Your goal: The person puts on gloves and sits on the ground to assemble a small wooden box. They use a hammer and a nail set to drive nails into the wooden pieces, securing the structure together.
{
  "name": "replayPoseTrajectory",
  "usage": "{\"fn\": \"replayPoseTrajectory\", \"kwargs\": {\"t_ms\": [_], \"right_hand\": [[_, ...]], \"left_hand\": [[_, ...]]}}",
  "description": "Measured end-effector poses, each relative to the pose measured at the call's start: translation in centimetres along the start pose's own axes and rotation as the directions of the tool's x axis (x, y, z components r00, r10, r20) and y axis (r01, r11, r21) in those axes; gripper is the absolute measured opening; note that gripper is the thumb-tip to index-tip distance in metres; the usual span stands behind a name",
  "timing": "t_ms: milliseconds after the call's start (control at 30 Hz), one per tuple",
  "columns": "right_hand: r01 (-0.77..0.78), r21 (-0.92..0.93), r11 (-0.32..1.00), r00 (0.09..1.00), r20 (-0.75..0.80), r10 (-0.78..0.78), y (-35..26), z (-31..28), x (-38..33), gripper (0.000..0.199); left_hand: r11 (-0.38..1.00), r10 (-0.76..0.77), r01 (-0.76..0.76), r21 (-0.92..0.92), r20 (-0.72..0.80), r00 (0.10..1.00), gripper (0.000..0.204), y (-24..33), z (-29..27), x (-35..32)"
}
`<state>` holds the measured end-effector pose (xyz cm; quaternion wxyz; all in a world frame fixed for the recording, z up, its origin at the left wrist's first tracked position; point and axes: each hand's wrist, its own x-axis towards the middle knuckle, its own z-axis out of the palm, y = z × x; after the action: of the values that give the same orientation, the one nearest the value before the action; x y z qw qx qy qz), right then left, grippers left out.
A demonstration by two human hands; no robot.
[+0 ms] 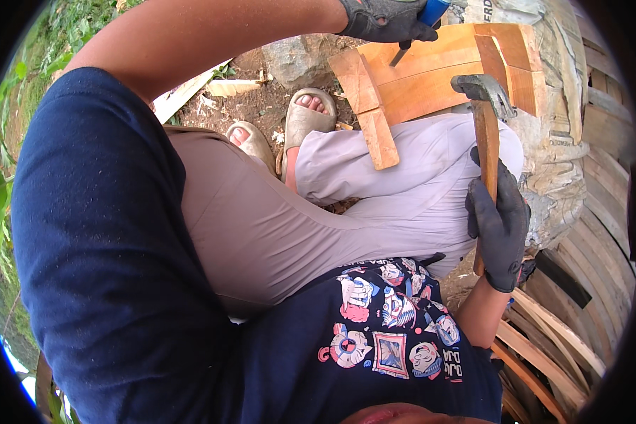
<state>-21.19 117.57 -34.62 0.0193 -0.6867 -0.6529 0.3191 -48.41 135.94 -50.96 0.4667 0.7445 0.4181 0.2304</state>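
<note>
My left hand (pixel 387 20), in a dark work glove, is closed round the blue handle of a chisel (pixel 432 10). Its dark shaft slants down, and the tip appears to touch the face of an orange-brown wooden workpiece (pixel 424 92). That piece is made of joined boards, with crosspieces at both ends, and lies against my knee. In my gloved right hand (pixel 500 219) is a claw hammer (pixel 487 148), gripped low on its wooden handle. The hammer stands upright over my thigh, its metal head level with the workpiece's near right edge. Part of the left fingers is cut off by the upper rim.
Crumpled pale sacks (pixel 555 141) lie right of the workpiece. Long wooden strips (pixel 544 346) are piled at the lower right beside a curved plank surface (pixel 593 247). A grey rock (pixel 293 60) and wood scraps (pixel 233 87) sit on the soil near my sandalled feet. Green plants line the left.
</note>
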Motion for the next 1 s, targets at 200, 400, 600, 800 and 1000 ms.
{"fn": "replayPoseTrajectory", "kwargs": {"t_ms": [200,400,600,800,1000], "right_hand": [[-0.017,-0.023,1.0,1.0,0.008,0.017,0.3,0.0,0.0,0.039],[-0.006,-0.086,0.996,1.0,0.001,0.006,1.9,-0.2,-0.2,0.036],[-0.186,0.064,0.98,0.982,0.032,0.184,-1.1,-0.5,0.4,0.04],[0.004,0.106,0.994,1.0,-0.025,-0.001,-4.9,-3.3,1.5,0.039],[0.158,-0.066,0.985,0.987,0.006,-0.158,-8.0,-4.0,4.7,0.042]], "left_hand": [[0.998,-0.052,0.052,0.024,0.008,0.999,0.036,0.4,-0.1,0.0],[0.999,-0.05,0.049,0.01,0.035,0.998,0.039,0.5,-0.4,-0.4],[0.997,-0.08,0.081,-0.008,0.029,0.996,0.039,0.6,0.0,-0.5],[0.998,0.017,-0.018,0.061,0.012,1.0,0.035,0.8,0.4,-0.7],[0.992,0.069,-0.071,-0.107,-0.026,0.997,0.027,0.1,1.5,-1.7]]}}
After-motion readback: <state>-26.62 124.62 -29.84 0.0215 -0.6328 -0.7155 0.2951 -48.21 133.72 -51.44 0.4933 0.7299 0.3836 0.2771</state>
